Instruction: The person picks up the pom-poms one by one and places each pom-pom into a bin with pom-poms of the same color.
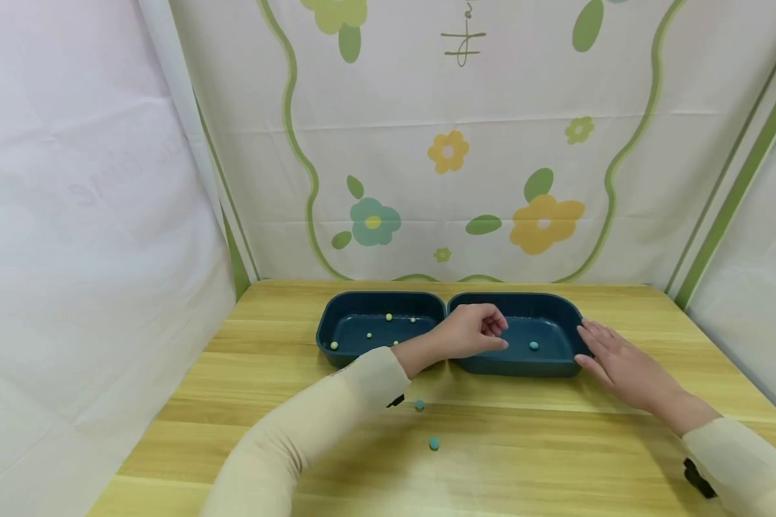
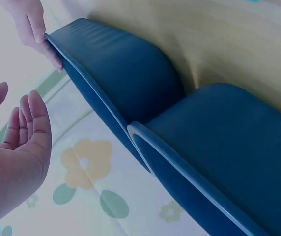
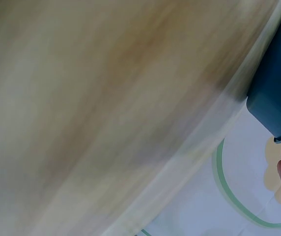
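My left hand (image 1: 470,331) hovers over the left part of the right dark blue tray (image 1: 516,368), fingers loosely bent. In the left wrist view the thumb and fingers stand apart with nothing between them. My right hand (image 1: 623,365) rests its straight fingers at the right rim of that same tray. Inside this tray lies one small blue ball (image 1: 534,346). The left dark blue tray (image 1: 381,293) holds several small yellow-green balls (image 1: 389,317) and is partly covered by my left wrist and sleeve.
Two more blue balls, a farther one (image 1: 419,405) and a nearer one (image 1: 434,443), lie on the wooden table (image 1: 530,452) in front of the trays. A white cloth (image 1: 394,165) with printed flowers hangs behind the table, and white cloth walls stand at both sides.
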The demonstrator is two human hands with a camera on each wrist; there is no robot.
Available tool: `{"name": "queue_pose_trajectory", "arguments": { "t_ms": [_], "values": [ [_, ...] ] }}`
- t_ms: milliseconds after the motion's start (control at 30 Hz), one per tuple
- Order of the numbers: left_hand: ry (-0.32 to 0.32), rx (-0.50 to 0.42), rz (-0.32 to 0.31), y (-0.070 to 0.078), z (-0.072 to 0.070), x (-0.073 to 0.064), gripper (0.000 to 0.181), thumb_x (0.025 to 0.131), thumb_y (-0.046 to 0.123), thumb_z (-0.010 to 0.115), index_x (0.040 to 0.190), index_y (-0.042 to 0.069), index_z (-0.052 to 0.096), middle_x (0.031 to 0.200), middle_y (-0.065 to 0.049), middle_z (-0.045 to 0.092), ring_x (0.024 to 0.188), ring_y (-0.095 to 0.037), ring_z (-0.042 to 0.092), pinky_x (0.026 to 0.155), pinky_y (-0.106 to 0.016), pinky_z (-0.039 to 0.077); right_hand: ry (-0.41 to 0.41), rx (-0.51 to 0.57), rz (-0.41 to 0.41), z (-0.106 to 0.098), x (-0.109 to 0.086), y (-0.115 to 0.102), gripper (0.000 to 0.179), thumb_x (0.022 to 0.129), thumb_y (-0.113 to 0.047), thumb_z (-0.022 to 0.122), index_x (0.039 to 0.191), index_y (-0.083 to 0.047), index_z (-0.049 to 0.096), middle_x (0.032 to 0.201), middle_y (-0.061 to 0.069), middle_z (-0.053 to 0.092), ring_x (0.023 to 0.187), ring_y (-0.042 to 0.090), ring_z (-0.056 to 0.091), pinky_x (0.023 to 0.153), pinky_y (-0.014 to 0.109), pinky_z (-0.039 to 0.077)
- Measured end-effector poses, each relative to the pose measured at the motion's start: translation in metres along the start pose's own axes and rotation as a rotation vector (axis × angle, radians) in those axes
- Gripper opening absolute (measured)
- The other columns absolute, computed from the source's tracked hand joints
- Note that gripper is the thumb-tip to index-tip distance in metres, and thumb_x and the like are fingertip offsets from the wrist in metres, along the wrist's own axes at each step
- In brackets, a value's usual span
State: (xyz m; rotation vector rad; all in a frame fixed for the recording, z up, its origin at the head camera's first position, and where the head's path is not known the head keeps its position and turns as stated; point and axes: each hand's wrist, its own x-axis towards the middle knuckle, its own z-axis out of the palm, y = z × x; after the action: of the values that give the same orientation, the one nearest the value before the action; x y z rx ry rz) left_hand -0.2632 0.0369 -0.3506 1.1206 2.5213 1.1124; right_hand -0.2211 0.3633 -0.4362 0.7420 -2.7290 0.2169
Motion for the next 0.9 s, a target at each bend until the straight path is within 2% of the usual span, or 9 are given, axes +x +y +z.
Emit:
{"name": "queue_pose_trajectory", "arguments": {
  "t_ms": [133,400,567,800,900],
  "values": [
    [-0.014,-0.036,-0.003,-0.002,-0.006,-0.013,0.018,0.090,0.015,0.072,0.104,0.010,0.063,0.093,0.004,0.060,0.080,-0.002,0.056,0.073,-0.013,0.048,0.000,0.000,-0.004,-0.002,0.001,0.000,0.060,0.102,-0.029,0.053,0.140,0.015,0.039,0.144,0.035,0.036,0.135,0.046,0.033,0.117,0.034,0.003],
    [-0.013,-0.045,-0.010,-0.011,-0.014,-0.037,0.018,0.089,0.015,0.073,0.103,0.011,0.062,0.091,0.006,0.059,0.080,-0.004,0.056,0.073,-0.015,0.049,-0.009,-0.006,-0.001,-0.004,0.001,-0.001,0.060,0.102,-0.029,0.053,0.140,0.015,0.039,0.143,0.035,0.036,0.134,0.047,0.034,0.118,0.036,0.005],
    [-0.003,-0.019,-0.014,-0.018,-0.017,-0.050,0.017,0.089,0.015,0.073,0.103,0.011,0.063,0.090,0.004,0.060,0.078,-0.004,0.056,0.073,-0.016,0.049,-0.014,-0.008,0.000,-0.004,0.001,0.000,0.060,0.102,-0.030,0.052,0.140,0.015,0.039,0.144,0.035,0.036,0.134,0.046,0.033,0.118,0.034,0.003],
    [-0.021,-0.081,-0.050,-0.023,-0.017,-0.071,0.018,0.088,0.013,0.074,0.103,0.008,0.064,0.089,0.006,0.060,0.078,-0.005,0.056,0.073,-0.018,0.050,-0.011,-0.010,0.004,-0.003,0.000,-0.001,0.060,0.102,-0.030,0.053,0.140,0.014,0.040,0.144,0.034,0.036,0.133,0.046,0.034,0.118,0.034,0.004],
    [-0.030,-0.092,-0.052,-0.027,-0.016,-0.079,0.016,0.087,0.012,0.074,0.100,0.011,0.065,0.087,0.007,0.060,0.077,-0.006,0.056,0.073,-0.018,0.050,-0.010,-0.008,0.012,-0.003,0.001,-0.002,0.060,0.101,-0.030,0.054,0.140,0.013,0.041,0.144,0.033,0.036,0.133,0.046,0.035,0.118,0.034,0.005]
  ]
}}
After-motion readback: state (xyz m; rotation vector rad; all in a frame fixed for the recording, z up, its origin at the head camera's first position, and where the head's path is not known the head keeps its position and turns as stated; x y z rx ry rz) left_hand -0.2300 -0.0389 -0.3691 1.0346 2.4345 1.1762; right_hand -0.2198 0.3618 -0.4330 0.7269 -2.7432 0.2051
